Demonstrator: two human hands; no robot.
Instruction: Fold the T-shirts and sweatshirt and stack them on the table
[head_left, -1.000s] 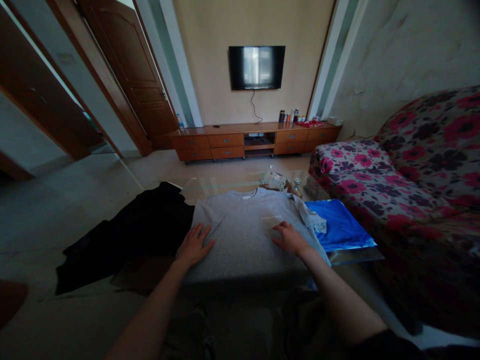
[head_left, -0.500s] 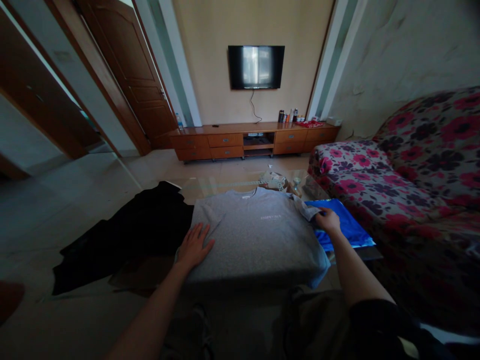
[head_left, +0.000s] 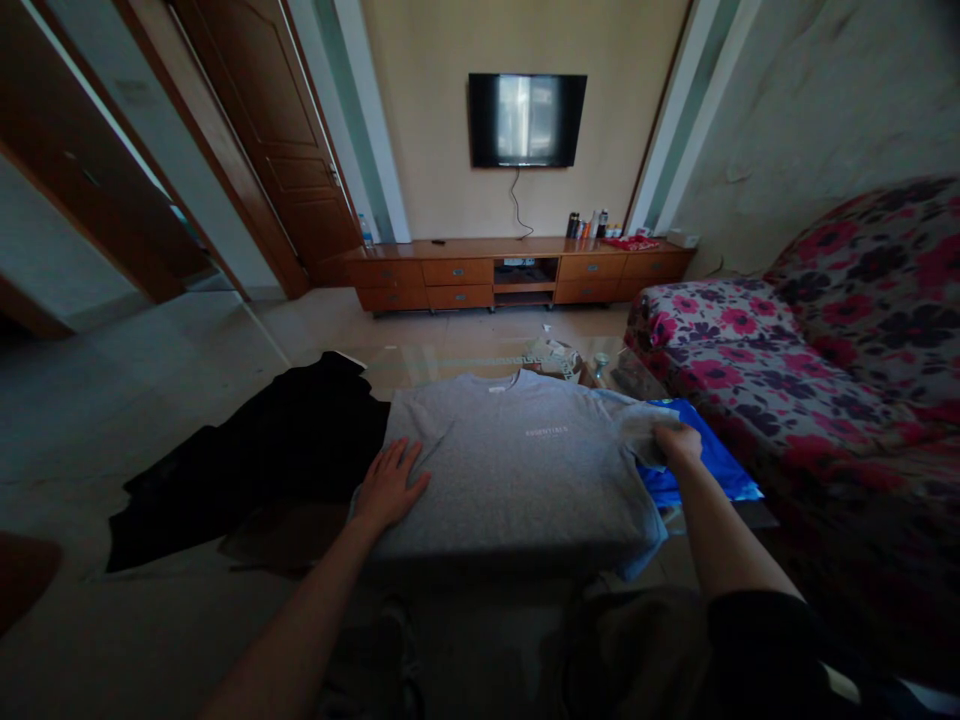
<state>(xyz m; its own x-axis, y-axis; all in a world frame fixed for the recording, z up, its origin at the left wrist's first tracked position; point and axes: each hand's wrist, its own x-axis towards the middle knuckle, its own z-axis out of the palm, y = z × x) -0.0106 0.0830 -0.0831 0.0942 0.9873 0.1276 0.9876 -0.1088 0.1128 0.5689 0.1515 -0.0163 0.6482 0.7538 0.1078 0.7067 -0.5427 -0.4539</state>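
While left hand (head_left: 391, 485) lies flat, fingers spread, on grey T-shirt (head_left: 502, 480), nearer right hand (head_left: 681, 445) pinches sleeve (head_left: 637, 424), pointing sideways from shirt body toward right edge of glass table (head_left: 754, 515).

Shirt (head_left: 495, 480) of matt cloth, lightly creased, black garment (head_left: 262, 450) at left of matt cloth, table (head_left: 405, 370) of smooth clear glass, far cabinet (head_left: 461, 272) of varnished wood, TV (head_left: 529, 120) screen glossy, sofa (head_left: 735, 320) at right in matt cloth, right wall (head_left: 825, 110) rough, blemished.
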